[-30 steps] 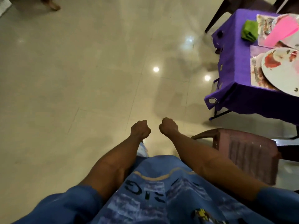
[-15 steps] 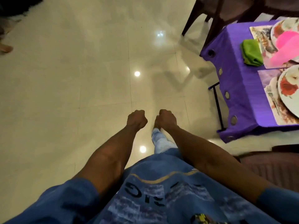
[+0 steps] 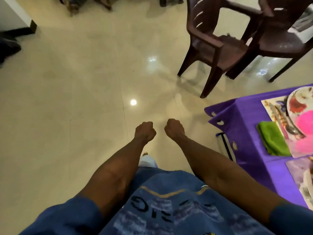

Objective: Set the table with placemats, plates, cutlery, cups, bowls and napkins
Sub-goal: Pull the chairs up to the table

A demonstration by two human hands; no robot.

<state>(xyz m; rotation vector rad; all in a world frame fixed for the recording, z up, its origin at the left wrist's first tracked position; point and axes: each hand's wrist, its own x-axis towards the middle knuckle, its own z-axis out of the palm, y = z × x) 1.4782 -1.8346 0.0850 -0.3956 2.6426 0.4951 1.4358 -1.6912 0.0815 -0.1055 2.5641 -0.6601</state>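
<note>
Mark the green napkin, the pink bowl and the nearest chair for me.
green napkin (image 3: 272, 138): head view, middle of the folded cloth.
pink bowl (image 3: 304, 121): head view, its pink side.
chair (image 3: 225, 50): head view, front of the seat.

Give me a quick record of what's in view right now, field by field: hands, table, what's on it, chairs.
left hand: left hand, closed fist, holds nothing
right hand: right hand, closed fist, holds nothing
table: purple tablecloth, at right edge
near corner setting: green napkin beside placemat; floral plate; pink bowl; cutlery
chairs: two dark brown plastic chairs, beyond the table
floor: glossy beige tiles
</note>
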